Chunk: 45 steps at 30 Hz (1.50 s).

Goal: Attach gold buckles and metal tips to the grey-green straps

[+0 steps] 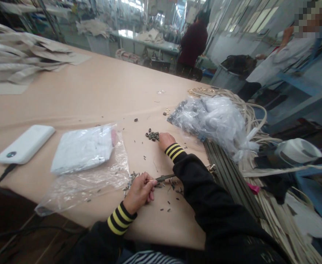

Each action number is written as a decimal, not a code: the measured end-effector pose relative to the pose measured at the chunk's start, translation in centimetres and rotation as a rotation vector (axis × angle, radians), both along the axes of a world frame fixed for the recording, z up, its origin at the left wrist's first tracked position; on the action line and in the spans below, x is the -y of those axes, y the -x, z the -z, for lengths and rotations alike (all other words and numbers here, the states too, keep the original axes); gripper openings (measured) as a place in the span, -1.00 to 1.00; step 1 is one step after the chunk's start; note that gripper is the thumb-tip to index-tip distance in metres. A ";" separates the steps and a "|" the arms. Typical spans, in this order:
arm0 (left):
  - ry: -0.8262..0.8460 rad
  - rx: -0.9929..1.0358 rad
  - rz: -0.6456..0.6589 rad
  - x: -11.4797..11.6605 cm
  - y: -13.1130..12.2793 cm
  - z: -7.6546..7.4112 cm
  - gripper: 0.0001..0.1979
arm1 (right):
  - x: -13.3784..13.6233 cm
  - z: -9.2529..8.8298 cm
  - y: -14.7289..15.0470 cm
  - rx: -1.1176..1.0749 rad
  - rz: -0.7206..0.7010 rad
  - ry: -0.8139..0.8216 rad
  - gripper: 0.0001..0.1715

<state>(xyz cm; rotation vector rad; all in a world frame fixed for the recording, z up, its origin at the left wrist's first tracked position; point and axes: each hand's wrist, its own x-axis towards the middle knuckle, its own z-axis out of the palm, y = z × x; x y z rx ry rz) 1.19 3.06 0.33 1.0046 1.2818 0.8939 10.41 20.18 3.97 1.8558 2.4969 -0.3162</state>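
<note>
My left hand is closed near the table's front, pinching the end of a narrow dark strap. That strap runs to the right and passes behind my right forearm. Small dark and metallic pieces lie scattered around the left hand, too small to name. Farther forward, my right hand touches the edge of a little heap of dark chunky pieces. Its fingers look curled together, and the fingertips are partly hidden, so what they pinch cannot be made out.
A clear plastic bag with a folded white item and a white power bank with a cable lie left. Right are a bulky plastic bag, dark straps and beige cords. Beige fabric is piled far left. Two people are beyond the table.
</note>
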 end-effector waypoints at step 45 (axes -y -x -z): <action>-0.008 0.194 0.073 1.4 0.2 -0.6 -0.73 | 16.1 -0.5 -6.0 -0.861 0.051 0.306 -0.87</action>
